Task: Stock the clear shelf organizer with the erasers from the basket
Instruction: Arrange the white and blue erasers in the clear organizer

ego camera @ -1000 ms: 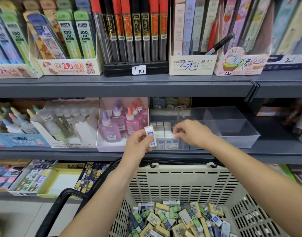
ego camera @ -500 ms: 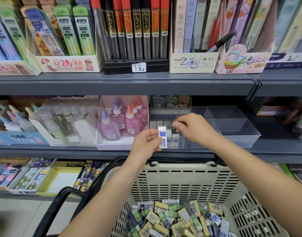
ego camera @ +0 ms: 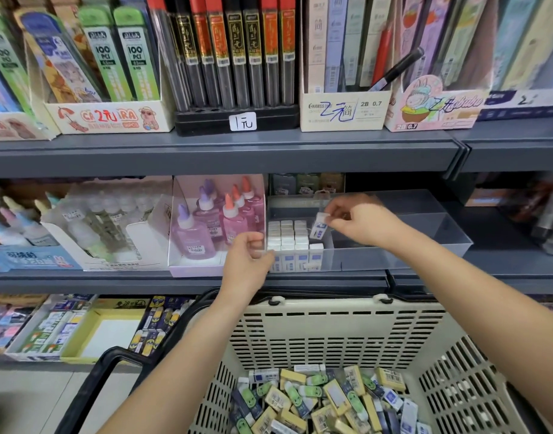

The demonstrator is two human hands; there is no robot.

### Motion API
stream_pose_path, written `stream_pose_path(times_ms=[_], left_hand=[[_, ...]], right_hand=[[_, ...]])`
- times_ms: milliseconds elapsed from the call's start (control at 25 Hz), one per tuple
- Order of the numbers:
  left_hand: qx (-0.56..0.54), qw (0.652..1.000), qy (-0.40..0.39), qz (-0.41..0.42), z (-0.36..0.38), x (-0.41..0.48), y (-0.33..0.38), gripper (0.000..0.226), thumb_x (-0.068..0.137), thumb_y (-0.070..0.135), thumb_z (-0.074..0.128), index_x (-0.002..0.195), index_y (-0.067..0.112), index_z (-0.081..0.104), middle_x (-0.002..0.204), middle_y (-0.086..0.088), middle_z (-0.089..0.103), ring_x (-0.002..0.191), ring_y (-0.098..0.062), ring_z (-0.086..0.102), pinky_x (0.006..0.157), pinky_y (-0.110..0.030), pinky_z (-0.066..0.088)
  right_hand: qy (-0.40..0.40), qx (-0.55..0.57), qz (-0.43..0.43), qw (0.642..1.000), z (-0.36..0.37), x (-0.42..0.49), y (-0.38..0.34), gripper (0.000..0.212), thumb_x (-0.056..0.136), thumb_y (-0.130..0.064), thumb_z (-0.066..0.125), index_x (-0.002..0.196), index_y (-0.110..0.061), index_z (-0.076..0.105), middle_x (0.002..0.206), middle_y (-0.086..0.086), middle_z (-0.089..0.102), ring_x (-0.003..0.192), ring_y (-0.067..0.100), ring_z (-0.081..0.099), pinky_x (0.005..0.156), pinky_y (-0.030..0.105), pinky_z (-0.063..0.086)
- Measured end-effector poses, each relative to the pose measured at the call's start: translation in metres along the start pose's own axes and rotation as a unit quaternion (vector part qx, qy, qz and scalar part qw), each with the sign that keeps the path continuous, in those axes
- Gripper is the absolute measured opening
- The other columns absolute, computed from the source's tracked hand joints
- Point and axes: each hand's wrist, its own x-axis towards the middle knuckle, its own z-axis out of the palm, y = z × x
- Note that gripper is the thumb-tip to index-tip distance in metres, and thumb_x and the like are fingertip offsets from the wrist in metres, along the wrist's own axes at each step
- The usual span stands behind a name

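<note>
Eraser — white rectangular block, blue-printed sleeve — is pinched tilted by the right hand over the clear plastic shelf organizer, at its short fourth column, for upright packing; left hand is loosely curled, empty, beside the front corner.

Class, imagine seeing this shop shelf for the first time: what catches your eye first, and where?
The right hand pinches a white-and-blue eraser above the clear organizer on the middle shelf, beside rows of erasers standing in its left compartment. Below, a cream basket holds a jumbled heap of erasers.
</note>
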Motion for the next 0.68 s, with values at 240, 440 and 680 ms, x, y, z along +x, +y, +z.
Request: stream_pose_path(times_ms=[240,440,680], left_hand=[[-0.012,1.0,-0.015,-0.009,0.005,0.0,-0.013,0.031,0.084,0.01,0.065,0.109,0.019,0.048,0.097,0.011,0.053,0.075,-0.009,0.055,0.079,-0.032,0.051],[-0.019,1.0,-0.002,-0.002,0.006,0.0,-0.015,0.026,0.085,0.008,0.063,0.105,0.019,0.049,0.097,0.009,0.055,0.073,-0.011,0.054,0.074,-0.028,0.05],[-0.09,0.994,0.047,0.035,-0.002,-0.016,-0.012,0.025,0.086,0.006,0.06,0.091,0.029,0.053,0.09,0.007,0.059,0.066,-0.005,0.055,0.067,-0.027,0.052]], right_hand=[[-0.136,-0.1,-0.028,0.985,0.024,0.002,-0.005,0.023,0.095,-0.025,0.043,0.098,-0.018,0.064,0.1,0.0,0.066,0.088,0.02,0.059,0.079,0.032,0.05],[-0.165,-0.114,-0.046,0.978,0.024,0.004,-0.008,0.032,0.092,-0.015,0.038,0.061,-0.015,0.045,0.064,0.005,0.045,0.061,0.021,0.043,0.061,0.032,0.039],[-0.133,-0.08,-0.044,0.987,0.017,0.0,-0.006,0.023,0.092,-0.03,0.051,0.11,-0.02,0.063,0.104,-0.003,0.066,0.085,0.01,0.056,0.076,0.024,0.044]])
